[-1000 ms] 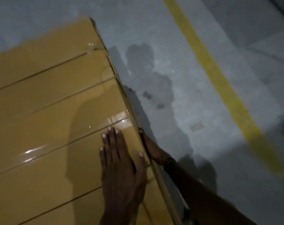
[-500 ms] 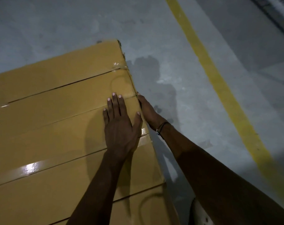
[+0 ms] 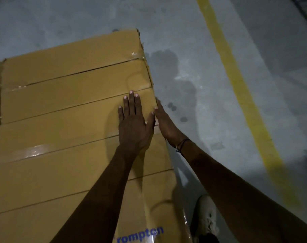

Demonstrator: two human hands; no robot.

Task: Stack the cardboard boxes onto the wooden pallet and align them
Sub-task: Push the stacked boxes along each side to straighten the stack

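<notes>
Several long tan cardboard boxes (image 3: 66,106) lie side by side in a tight row, their taped tops filling the left of the head view. My left hand (image 3: 134,123) lies flat on top of one box near its right end, fingers straight. My right hand (image 3: 165,123) presses flat against the right end face of the same row, fingers extended along the edge. A dark band circles my right wrist. The wooden pallet is hidden under the boxes.
Grey concrete floor (image 3: 193,58) with dark stains stretches to the right and beyond the boxes. A yellow painted line (image 3: 237,81) runs diagonally across it. My light-coloured shoe (image 3: 206,218) stands beside the stack's near right corner. Blue lettering marks the nearest box.
The view has pulled back and more of the box row shows. Both hands slid further along the right end of the boxes, staying flat on the top and the end face.
</notes>
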